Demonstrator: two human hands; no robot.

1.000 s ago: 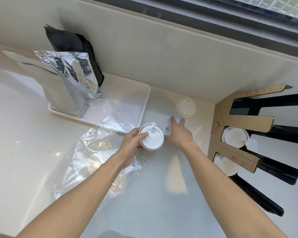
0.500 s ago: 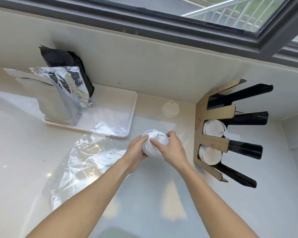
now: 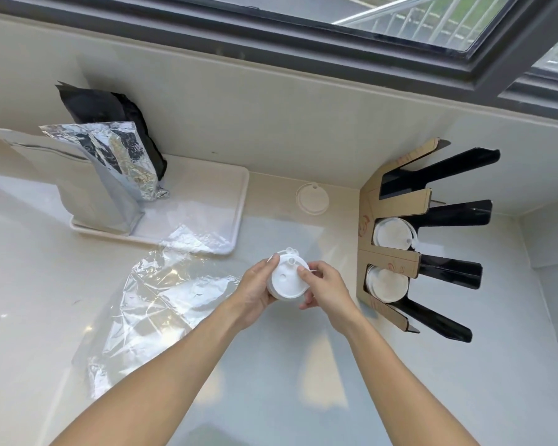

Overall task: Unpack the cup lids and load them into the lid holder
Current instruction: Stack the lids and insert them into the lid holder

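Desk, left to right. Two foil pouches [image 3: 110, 175], one black bag behind, on one tray [image 3: 207, 201]. One empty clear wrapper [image 3: 161, 300]. Left hand [image 3: 255, 291] curled round the lid stack [image 3: 285, 278]; right hand [image 3: 324, 288] pinches its top lid at the rim. One loose lid [image 3: 312, 198] at 12 o'clock from the stack. Lid holder [image 3: 397, 233] at 3 o'clock, slots running left-right, nearer the right hand; two slots loaded, the others appear free.
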